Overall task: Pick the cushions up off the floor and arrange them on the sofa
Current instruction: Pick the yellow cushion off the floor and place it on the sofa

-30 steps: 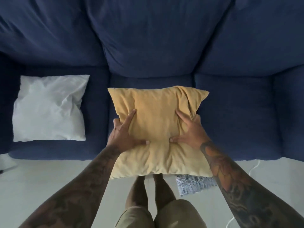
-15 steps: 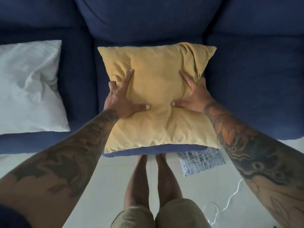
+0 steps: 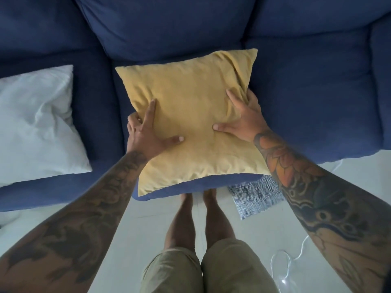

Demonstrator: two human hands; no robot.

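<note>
A yellow cushion (image 3: 190, 115) lies over the middle seat of the dark blue sofa (image 3: 313, 98), its far edge against the back cushion. My left hand (image 3: 148, 134) grips its left side, thumb pressed on top. My right hand (image 3: 241, 121) holds the right side the same way. A white cushion (image 3: 36, 127) rests flat on the left seat. A blue-and-white patterned cushion (image 3: 256, 195) lies on the floor just in front of the sofa, partly hidden under the seat edge and my right forearm.
My bare legs (image 3: 198, 216) stand on the pale floor (image 3: 131, 233) close to the sofa front. A white cable (image 3: 281, 263) loops on the floor at the lower right. The right sofa seat holds no cushion.
Both hands have carried the yellow cushion forward from in front of the sofa onto the middle seat, up to the back cushion. My grip is unchanged.
</note>
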